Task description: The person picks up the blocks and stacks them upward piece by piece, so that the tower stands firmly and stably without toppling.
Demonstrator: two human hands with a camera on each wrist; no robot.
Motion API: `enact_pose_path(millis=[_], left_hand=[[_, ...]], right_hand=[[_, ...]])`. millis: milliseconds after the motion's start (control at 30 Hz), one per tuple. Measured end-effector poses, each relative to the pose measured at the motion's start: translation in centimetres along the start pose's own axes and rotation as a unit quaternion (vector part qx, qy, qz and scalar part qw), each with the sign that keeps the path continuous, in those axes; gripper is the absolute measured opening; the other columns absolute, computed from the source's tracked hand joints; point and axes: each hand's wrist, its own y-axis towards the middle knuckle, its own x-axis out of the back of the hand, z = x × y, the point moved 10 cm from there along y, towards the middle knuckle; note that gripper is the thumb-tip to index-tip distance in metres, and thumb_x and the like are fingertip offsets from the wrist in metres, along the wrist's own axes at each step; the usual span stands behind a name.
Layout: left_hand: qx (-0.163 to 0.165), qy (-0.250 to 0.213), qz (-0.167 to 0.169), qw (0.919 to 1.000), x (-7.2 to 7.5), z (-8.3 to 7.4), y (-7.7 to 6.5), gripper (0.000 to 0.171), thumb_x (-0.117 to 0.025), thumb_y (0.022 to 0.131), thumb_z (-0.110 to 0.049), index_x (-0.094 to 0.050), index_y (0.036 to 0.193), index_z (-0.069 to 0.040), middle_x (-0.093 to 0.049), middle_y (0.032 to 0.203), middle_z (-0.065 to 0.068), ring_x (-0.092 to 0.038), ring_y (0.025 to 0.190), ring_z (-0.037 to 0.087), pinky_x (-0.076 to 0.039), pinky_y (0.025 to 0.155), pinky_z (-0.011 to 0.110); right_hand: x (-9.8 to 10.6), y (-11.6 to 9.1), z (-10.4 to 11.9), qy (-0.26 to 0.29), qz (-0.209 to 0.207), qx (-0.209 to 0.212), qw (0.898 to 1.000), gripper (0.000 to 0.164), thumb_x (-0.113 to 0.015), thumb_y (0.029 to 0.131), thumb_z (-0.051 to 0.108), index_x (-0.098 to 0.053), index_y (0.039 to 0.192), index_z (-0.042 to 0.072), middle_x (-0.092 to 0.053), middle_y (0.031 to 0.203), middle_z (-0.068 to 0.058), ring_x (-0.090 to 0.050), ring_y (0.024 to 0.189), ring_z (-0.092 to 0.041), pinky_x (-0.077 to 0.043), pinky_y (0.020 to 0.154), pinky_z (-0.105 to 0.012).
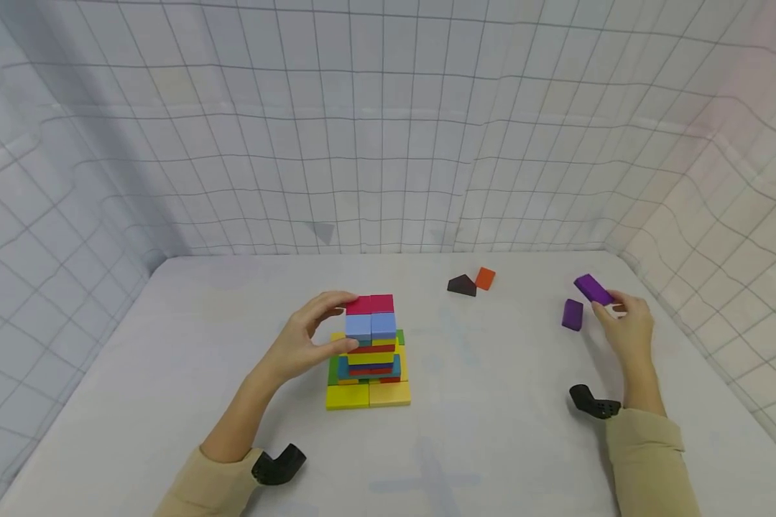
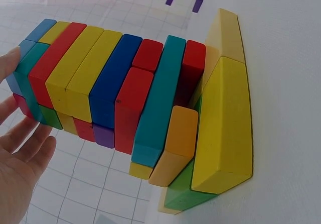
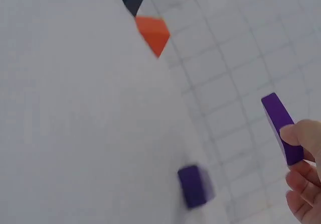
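Observation:
A tower of coloured wooden blocks (image 1: 371,353) rises from a yellow and green base, with light blue and dark pink blocks at its top. My left hand (image 1: 310,337) holds the upper end from the left, thumb at the near side and fingers round the far side. In the left wrist view, the thumb (image 2: 9,63) touches a light blue block near the top. Over at the right, my right hand (image 1: 629,330) pinches a purple block (image 1: 593,289) between thumb and fingers, raised off the table. A second purple block (image 1: 572,314) lies just below it on the table.
Toward the back of the white table (image 1: 485,431) lie a dark, angled block (image 1: 462,285) and an orange block (image 1: 485,278), side by side. Grid-patterned white curtains (image 1: 388,143) enclose the back and sides. Black wrist-worn devices (image 1: 278,465) show beside both sleeves.

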Motion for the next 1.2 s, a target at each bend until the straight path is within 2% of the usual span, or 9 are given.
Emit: enact_pose_path(millis=[100, 233, 333, 433, 600, 767, 967, 1067, 1200], left_hand=[[0.0, 0.0, -0.003, 1.0, 0.0, 0.0, 0.0, 0.056, -0.07, 0.076, 0.003, -0.048, 0.127, -0.002, -0.05, 0.127, 0.011, -0.044, 0.114, 0.016, -0.039, 0.099, 0.041], [-0.002, 0.005, -0.003, 1.0, 0.0, 0.0, 0.0, 0.058, -0.07, 0.075, 0.003, -0.046, 0.128, -0.002, -0.049, 0.128, 0.013, -0.045, 0.115, 0.017, -0.038, 0.098, 0.042], [-0.008, 0.008, -0.006, 0.9999, 0.0, 0.0, -0.1, 0.061, -0.071, 0.075, 0.003, -0.045, 0.129, -0.001, -0.048, 0.129, 0.013, -0.045, 0.115, 0.018, -0.038, 0.098, 0.041], [-0.01, 0.01, -0.009, 0.9999, 0.1, 0.0, -0.1, 0.064, -0.071, 0.074, 0.004, -0.043, 0.131, -0.001, -0.048, 0.13, 0.014, -0.045, 0.115, 0.019, -0.039, 0.098, 0.04], [-0.004, 0.016, -0.009, 0.9998, 0.1, 0.1, -0.2, 0.067, -0.072, 0.074, 0.002, -0.039, 0.134, 0.0, -0.047, 0.132, 0.014, -0.046, 0.115, 0.021, -0.039, 0.098, 0.04], [0.009, 0.017, -0.006, 0.9998, -0.1, 0.2, -0.1, 0.074, -0.072, 0.075, -0.001, -0.034, 0.138, -0.004, -0.048, 0.129, 0.012, -0.045, 0.117, 0.022, -0.038, 0.099, 0.041], [0.013, 0.011, 0.001, 0.9999, -0.2, 0.1, -0.1, 0.082, -0.072, 0.074, 0.003, -0.028, 0.141, -0.007, -0.047, 0.13, 0.014, -0.044, 0.118, 0.025, -0.036, 0.1, 0.044], [0.007, 0.024, 0.003, 0.9997, -0.2, 0.0, 0.0, 0.079, -0.073, 0.072, 0.005, -0.032, 0.139, -0.004, -0.045, 0.132, 0.015, -0.044, 0.117, 0.026, -0.037, 0.099, 0.046], [0.003, 0.04, 0.004, 0.9992, -0.1, 0.1, -0.1, 0.07, -0.073, 0.074, -0.001, -0.039, 0.136, -0.007, -0.046, 0.133, 0.009, -0.045, 0.115, 0.022, -0.038, 0.097, 0.047]], right_hand=[[-1.0, 0.1, 5.9, 0.043, 0.041, 0.098, 0.993, 0.034, -0.065, 0.083, 0.006, -0.057, 0.114, -0.007, -0.054, 0.102, -0.021, -0.046, 0.085, -0.008, -0.037, 0.071, -0.014], [-2.9, -1.8, 15.1, 0.095, 0.126, 0.215, 0.964, 0.034, -0.066, 0.079, -0.003, -0.059, 0.112, -0.007, -0.057, 0.101, -0.018, -0.049, 0.087, -0.015, -0.041, 0.071, -0.017], [-4.1, -3.8, 21.3, 0.135, 0.174, 0.271, 0.937, 0.032, -0.066, 0.077, -0.007, -0.06, 0.109, -0.008, -0.058, 0.097, -0.018, -0.049, 0.084, -0.023, -0.043, 0.072, -0.021], [-6.3, -5.0, 24.6, 0.168, 0.214, 0.291, 0.917, 0.031, -0.068, 0.077, -0.004, -0.061, 0.108, -0.004, -0.058, 0.096, -0.014, -0.049, 0.082, -0.022, -0.043, 0.07, -0.022], [-10.8, -6.8, 27.7, 0.193, 0.288, 0.302, 0.888, 0.033, -0.07, 0.08, 0.007, -0.063, 0.112, 0.005, -0.058, 0.101, -0.006, -0.05, 0.086, -0.018, -0.045, 0.073, -0.028], [-13.2, -8.4, 30.4, 0.193, 0.342, 0.316, 0.864, 0.034, -0.07, 0.081, 0.014, -0.063, 0.113, 0.007, -0.058, 0.1, -0.003, -0.051, 0.091, -0.02, -0.046, 0.076, -0.032], [-14.1, -8.9, 31.4, 0.187, 0.364, 0.312, 0.857, 0.032, -0.069, 0.081, 0.014, -0.063, 0.112, 0.006, -0.057, 0.099, -0.003, -0.052, 0.092, -0.029, -0.046, 0.077, -0.032], [-14.2, -9.0, 31.4, 0.186, 0.366, 0.315, 0.856, 0.032, -0.069, 0.081, 0.014, -0.063, 0.112, 0.006, -0.058, 0.099, -0.003, -0.052, 0.092, -0.026, -0.046, 0.077, -0.031], [-14.2, -9.2, 31.5, 0.184, 0.366, 0.328, 0.851, 0.034, -0.069, 0.082, 0.015, -0.062, 0.113, 0.006, -0.06, 0.102, -0.003, -0.052, 0.093, -0.018, -0.048, 0.079, -0.034]])
